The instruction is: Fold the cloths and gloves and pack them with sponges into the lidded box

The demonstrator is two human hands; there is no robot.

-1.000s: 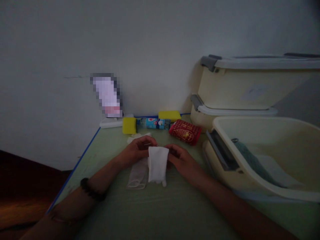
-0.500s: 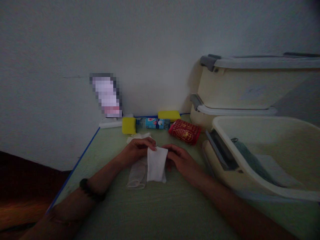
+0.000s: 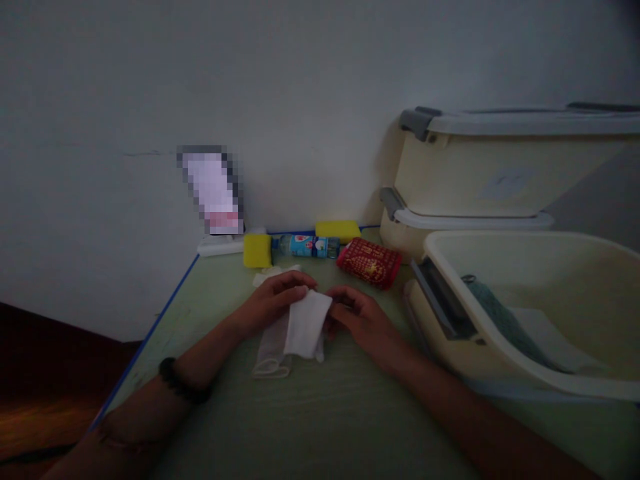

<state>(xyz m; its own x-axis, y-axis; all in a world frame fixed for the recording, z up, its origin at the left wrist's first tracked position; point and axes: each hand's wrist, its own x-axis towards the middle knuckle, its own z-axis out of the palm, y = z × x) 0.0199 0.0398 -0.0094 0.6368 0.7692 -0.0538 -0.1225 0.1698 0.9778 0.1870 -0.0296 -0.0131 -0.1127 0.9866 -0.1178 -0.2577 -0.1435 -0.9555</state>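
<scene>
A white cloth piece [image 3: 304,325] hangs over the green table [image 3: 320,413], tilted to the left. My left hand [image 3: 270,301] pinches its top left corner and my right hand [image 3: 361,315] grips its top right edge. A second, greyer cloth piece [image 3: 271,350] lies flat on the table just under and left of the white one. Another pale cloth [image 3: 270,273] lies behind my left hand.
Along the wall stand two yellow sponges [image 3: 257,251], a lying water bottle [image 3: 306,246] and a red patterned pouch [image 3: 369,263]. Stacked lidded cream bins [image 3: 470,173] sit at the right; an open cream bin [image 3: 530,313] holds folded cloths. The table's blue left edge [image 3: 160,313] drops off.
The white cloth has been swung so that its lower end points left and it hangs shorter. Both hands have stayed at its top edge and shifted slightly.
</scene>
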